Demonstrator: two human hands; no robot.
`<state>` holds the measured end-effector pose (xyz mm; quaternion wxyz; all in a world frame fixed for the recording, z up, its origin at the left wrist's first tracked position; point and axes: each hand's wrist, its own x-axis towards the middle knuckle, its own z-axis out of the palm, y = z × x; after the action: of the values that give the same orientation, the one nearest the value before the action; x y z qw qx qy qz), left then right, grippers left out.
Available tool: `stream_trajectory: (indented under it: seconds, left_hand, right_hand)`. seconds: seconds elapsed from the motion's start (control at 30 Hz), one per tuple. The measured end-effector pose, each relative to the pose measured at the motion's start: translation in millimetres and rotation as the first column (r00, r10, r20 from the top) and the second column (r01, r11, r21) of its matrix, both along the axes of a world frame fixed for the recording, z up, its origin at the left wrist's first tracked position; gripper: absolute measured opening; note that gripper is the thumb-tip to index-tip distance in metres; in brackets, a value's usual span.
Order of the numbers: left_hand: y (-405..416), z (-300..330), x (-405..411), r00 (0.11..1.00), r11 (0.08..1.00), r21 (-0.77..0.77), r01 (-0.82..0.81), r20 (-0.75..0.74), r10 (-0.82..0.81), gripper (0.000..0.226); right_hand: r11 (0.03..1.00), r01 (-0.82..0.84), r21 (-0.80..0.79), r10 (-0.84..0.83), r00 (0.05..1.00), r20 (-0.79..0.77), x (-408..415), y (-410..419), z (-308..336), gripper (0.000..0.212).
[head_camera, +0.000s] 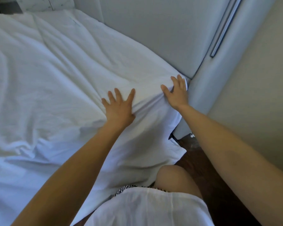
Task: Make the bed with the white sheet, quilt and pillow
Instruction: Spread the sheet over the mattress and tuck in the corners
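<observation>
A white sheet point(52, 82) covers the bed, creased across its middle, with its near edge hanging down the side. My left hand point(118, 106) lies flat on it near the bed's corner, fingers spread. My right hand point(176, 92) presses flat on the sheet at the corner itself, right beside the padded headboard point(153, 35), fingers apart. Neither hand holds the cloth. A patterned white pillow point(47, 3) shows at the top left edge. I cannot tell the quilt from the sheet.
A pale grey bed frame post point(207, 88) stands at the corner, against a beige wall point(260, 79). Dark wooden floor point(203, 160) runs between bed and wall, where my knee point(173, 176) stands.
</observation>
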<state>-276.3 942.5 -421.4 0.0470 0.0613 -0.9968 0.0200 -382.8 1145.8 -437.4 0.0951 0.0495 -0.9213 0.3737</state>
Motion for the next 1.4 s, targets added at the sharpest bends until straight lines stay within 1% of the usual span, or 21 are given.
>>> stream_trajectory:
  seconds: [0.1,0.17,0.23,0.3,0.37,0.47,0.53,0.6,0.7,0.77,0.83,0.9,0.97,1.03,1.1,1.13,1.17,1.2,1.23,1.3,1.4]
  left_hand:
    - [4.6,-2.9,5.6,0.999,0.999,0.015,-0.041,-0.026,0.042,0.097]
    - [6.9,-8.1,10.8,0.995,0.999,-0.031,-0.005,-0.102,0.002,0.097]
    - [5.1,-20.4,11.8,0.962,0.975,-0.208,0.082,-0.238,-0.132,0.094]
    - [3.2,-37.9,9.7,0.892,0.864,-0.459,0.206,-0.275,-0.359,0.081]
    - [5.2,-59.8,10.5,0.859,0.734,-0.594,0.329,-0.136,-0.494,0.066]
    - [5.8,-89.2,12.7,0.888,0.607,-0.667,0.433,0.201,-0.413,0.065]
    - [4.3,-106.6,8.8,0.872,0.569,-0.672,0.474,0.269,-0.409,0.066]
    - [6.8,-121.1,7.0,0.841,0.525,-0.668,0.527,0.324,-0.433,0.061]
    - [10.9,-132.9,10.8,0.804,0.518,-0.621,0.589,0.381,-0.457,0.058]
    - [10.3,-145.0,13.6,0.776,0.550,-0.549,0.629,0.395,-0.492,0.053]
    - [5.0,-160.7,19.8,0.732,0.549,-0.488,0.678,0.388,-0.560,0.050]
    - [0.5,-173.3,29.2,0.683,0.602,-0.328,0.728,0.426,-0.594,0.046]
    - [2.9,-179.3,35.7,0.713,0.684,-0.209,0.699,0.284,-0.642,0.047]
    - [8.6,-186.0,35.7,0.802,0.802,0.070,0.594,0.033,-0.596,0.041]
    - [19.5,-176.3,31.9,0.926,0.802,0.475,0.363,-0.090,-0.366,0.037]
    - [25.2,-163.0,28.6,0.982,0.730,0.665,0.155,-0.021,-0.189,0.036]
    - [29.4,-154.6,26.9,0.992,0.559,0.826,-0.079,0.118,-0.035,0.034]
    - [32.4,-150.8,23.3,0.960,0.328,0.904,-0.273,0.276,0.037,0.032]
    - [33.7,-149.4,22.3,0.915,0.100,0.910,-0.403,0.397,0.073,0.030]
    - [36.6,-147.0,25.4,0.843,-0.207,0.839,-0.503,0.529,0.097,0.024]
    - [36.4,-149.1,32.6,0.791,-0.552,0.698,-0.457,0.602,0.106,0.022]
  right_hand:
    - [1.000,-0.003,-0.018,0.002,0.999,-0.041,-1.1,-0.1,-5.5,0.070]
    - [1.000,-0.013,-0.021,0.013,0.999,-0.041,-0.1,0.1,-7.3,0.072]
    - [0.993,0.018,-0.113,-0.017,1.000,0.012,5.3,-3.8,-10.7,0.070]
    - [0.932,0.117,-0.343,-0.067,0.986,0.152,14.9,-14.7,-16.8,0.065]
    - [0.829,0.215,-0.517,-0.046,0.946,0.320,27.6,-27.2,-31.9,0.062]
    - [0.779,0.297,-0.553,0.074,0.831,0.551,45.8,-41.8,-68.6,0.061]
    - [0.763,0.345,-0.547,0.117,0.758,0.641,51.6,-44.7,-88.6,0.059]
    - [0.758,0.370,-0.537,0.116,0.734,0.670,50.8,-42.5,-97.8,0.057]
    - [0.773,0.387,-0.503,0.077,0.729,0.680,47.7,-41.2,-100.9,0.053]
    - [0.762,0.419,-0.493,0.056,0.716,0.696,41.9,-41.3,-105.5,0.051]
    - [0.719,0.487,-0.496,0.035,0.687,0.726,35.4,-43.3,-112.5,0.050]
    - [0.637,0.560,-0.531,0.032,0.668,0.743,32.9,-45.6,-111.4,0.045]
    - [0.578,0.606,-0.547,0.026,0.656,0.755,33.0,-49.8,-110.5,0.041]
    - [0.583,0.617,-0.529,-0.007,0.655,0.756,34.4,-56.7,-111.4,0.039]
    - [0.613,0.600,-0.514,-0.053,0.680,0.731,32.9,-64.6,-113.6,0.040]
    - [0.611,0.602,-0.515,-0.068,0.688,0.723,31.8,-67.9,-112.1,0.042]
    - [0.614,0.603,-0.510,-0.070,0.685,0.726,32.7,-70.8,-110.0,0.044]
    - [0.605,0.609,-0.513,-0.068,0.681,0.729,33.1,-71.4,-104.4,0.043]
    - [0.595,0.617,-0.516,-0.061,0.674,0.736,33.5,-71.2,-101.8,0.040]
    - [0.565,0.634,-0.529,-0.059,0.670,0.740,28.9,-65.0,-100.6,0.037]
    - [0.477,0.676,-0.561,-0.027,0.650,0.760,29.6,-54.5,-99.6,0.034]
